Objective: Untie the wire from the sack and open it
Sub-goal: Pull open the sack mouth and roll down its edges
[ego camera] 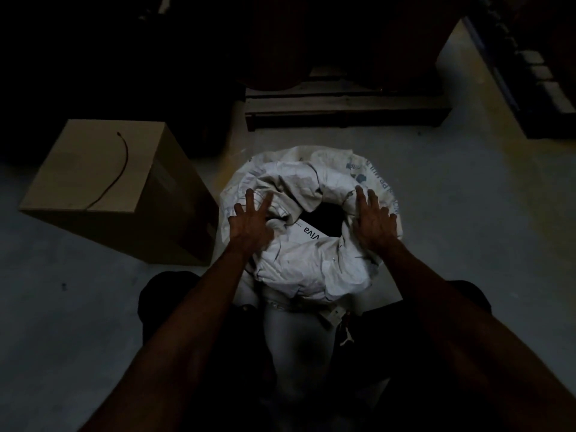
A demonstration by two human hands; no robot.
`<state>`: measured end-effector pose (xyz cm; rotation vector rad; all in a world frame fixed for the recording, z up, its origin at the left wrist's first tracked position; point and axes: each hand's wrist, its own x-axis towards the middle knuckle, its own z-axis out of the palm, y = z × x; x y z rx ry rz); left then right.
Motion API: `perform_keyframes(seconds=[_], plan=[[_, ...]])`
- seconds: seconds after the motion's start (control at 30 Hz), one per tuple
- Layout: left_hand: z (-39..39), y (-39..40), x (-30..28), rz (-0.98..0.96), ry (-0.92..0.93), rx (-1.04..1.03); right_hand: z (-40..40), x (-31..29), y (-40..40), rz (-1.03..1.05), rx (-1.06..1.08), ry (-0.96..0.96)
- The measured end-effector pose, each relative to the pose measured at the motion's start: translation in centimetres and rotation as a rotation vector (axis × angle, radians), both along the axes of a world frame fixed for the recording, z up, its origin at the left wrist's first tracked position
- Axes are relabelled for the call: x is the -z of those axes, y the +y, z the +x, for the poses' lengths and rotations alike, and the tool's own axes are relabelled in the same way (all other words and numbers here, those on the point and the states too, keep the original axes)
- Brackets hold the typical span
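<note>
Your sack [311, 269] stands open on the floor [78, 291] before you, rim rolled down, your left hand [249, 224] and right hand [374, 224] spread flat on it, gripping nothing, wire [120, 169] lying on the box [103, 188] alongside.

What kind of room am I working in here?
Probably a dim storeroom or warehouse: bare concrete floor, a wooden pallet carrying dark loads, a cardboard box beside the opened sack.
</note>
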<state>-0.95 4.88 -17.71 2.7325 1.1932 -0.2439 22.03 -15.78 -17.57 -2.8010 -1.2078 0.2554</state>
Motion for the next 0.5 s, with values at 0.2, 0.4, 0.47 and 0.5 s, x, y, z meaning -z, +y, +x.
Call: perform_keyframes(seconds=[0.2, 0.4, 0.47, 0.5], plan=[[-1.0, -0.9, -0.7, 0.038, -0.022, 0.016, -1.6, -0.8, -0.2, 0.035, 0.014, -0.141], [-1.3, -4.1, -2.3, 0.112, -0.077, 0.083, -4.7, -2.4, -0.8, 0.095, -0.065, -0.167], [-1.5, -5.1, -3.0, 0.096, -0.121, 0.111, -6.0, -2.9, -1.1, 0.091, -0.084, -0.170], [-1.7, -5.5, -3.3, 0.087, -0.141, 0.127, -6.6, -3.1, -1.2, 0.089, -0.084, -0.168]])
